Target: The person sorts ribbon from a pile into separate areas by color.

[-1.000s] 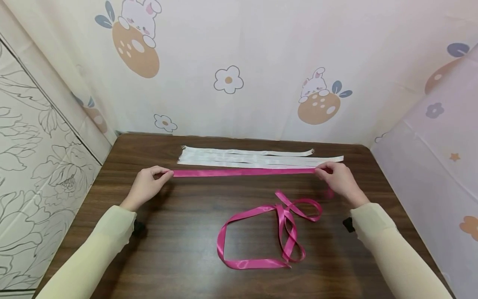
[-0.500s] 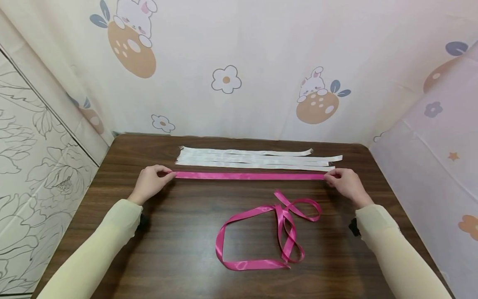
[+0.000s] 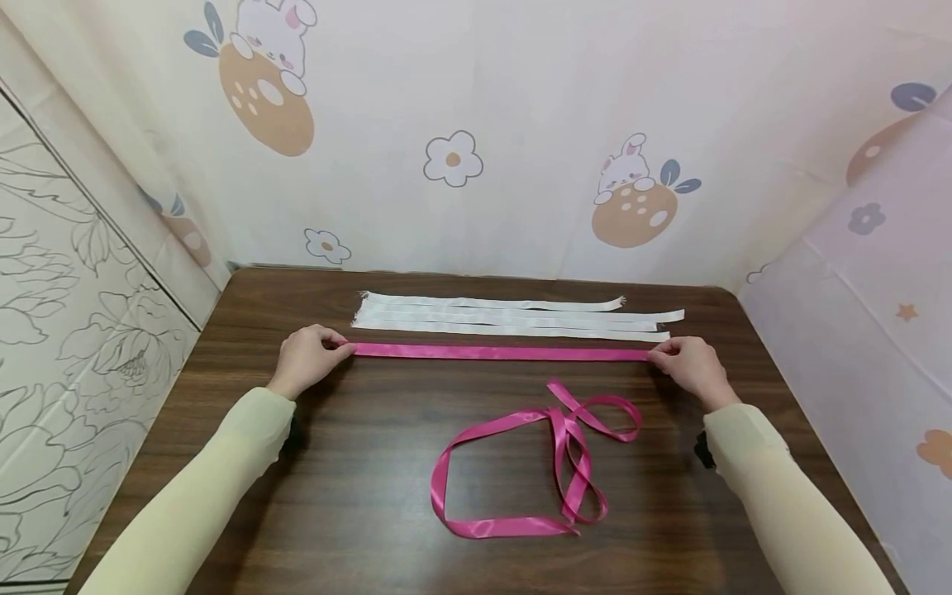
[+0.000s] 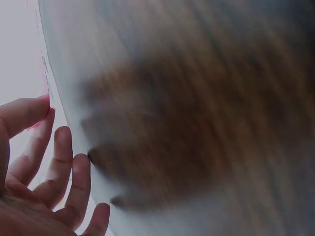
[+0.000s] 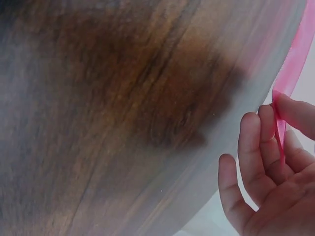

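Observation:
A strip of pink satin ribbon [image 3: 498, 353] stretches straight between the two hands, just in front of a row of white ribbon strips [image 3: 513, 316]. The left hand [image 3: 311, 359] pinches its left end between thumb and forefinger; in the left wrist view a bit of pink shows at those fingertips [image 4: 42, 105]. At the other end the right hand [image 3: 692, 368] pinches the pink ribbon [image 5: 295, 59], and the right wrist view shows its tail hanging into the palm. The other fingers of both hands are loosely bent.
Nearer the front of the brown wooden table [image 3: 357, 496] lies a loose, looped length of pink ribbon [image 3: 483, 526]. A curtain [image 3: 521, 99] printed with rabbits and flowers hangs behind the table. A flower-patterned panel [image 3: 67, 330] stands at the left.
The right hand has moved right and slightly nearer the body. The held ribbon has come down away from the white strips, which now show in full. The left hand has shifted slightly right.

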{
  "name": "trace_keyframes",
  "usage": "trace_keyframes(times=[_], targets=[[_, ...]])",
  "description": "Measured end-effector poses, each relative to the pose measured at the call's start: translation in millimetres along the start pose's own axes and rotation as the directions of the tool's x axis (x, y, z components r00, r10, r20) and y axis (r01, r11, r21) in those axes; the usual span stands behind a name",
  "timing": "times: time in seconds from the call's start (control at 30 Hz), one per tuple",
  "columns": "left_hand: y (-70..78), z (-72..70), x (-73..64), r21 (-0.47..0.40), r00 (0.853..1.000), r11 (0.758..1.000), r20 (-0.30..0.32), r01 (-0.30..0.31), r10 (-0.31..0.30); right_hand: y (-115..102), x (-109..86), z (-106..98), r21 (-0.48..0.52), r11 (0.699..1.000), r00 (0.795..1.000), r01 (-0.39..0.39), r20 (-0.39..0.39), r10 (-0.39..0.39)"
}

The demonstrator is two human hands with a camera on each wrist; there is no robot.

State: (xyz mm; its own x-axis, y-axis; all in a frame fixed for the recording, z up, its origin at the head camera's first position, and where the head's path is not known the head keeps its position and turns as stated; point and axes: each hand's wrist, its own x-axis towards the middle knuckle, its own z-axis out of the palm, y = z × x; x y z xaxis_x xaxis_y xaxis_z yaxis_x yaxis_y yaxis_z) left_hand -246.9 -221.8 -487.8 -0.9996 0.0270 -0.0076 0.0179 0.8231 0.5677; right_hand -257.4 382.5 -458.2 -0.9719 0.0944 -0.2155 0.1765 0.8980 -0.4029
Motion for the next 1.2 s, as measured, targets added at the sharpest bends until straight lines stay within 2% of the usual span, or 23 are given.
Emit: trace_keyframes(times=[0.3,0.7,1.2], targets=[[8.2,4.0,2.1,0.074,1.0,0.997,0.0,0.001,-0.001,0.6,2.7,4.4,-0.064,0.995,0.997,-0.082,-0.005,0.082],[9.2,2.2,2.9,0.073,0.997,0.994,0.002,0.077,-0.077,2.7,1.6,2.8,-0.032,0.984,0.984,-0.176,0.007,0.176],[3.7,2.8,4.1,0.049,0.997,0.996,-0.016,0.075,-0.074,14.1,-0.7,-2.7,-0.017,0.97,0.97,-0.243,-0.017,0.242]])
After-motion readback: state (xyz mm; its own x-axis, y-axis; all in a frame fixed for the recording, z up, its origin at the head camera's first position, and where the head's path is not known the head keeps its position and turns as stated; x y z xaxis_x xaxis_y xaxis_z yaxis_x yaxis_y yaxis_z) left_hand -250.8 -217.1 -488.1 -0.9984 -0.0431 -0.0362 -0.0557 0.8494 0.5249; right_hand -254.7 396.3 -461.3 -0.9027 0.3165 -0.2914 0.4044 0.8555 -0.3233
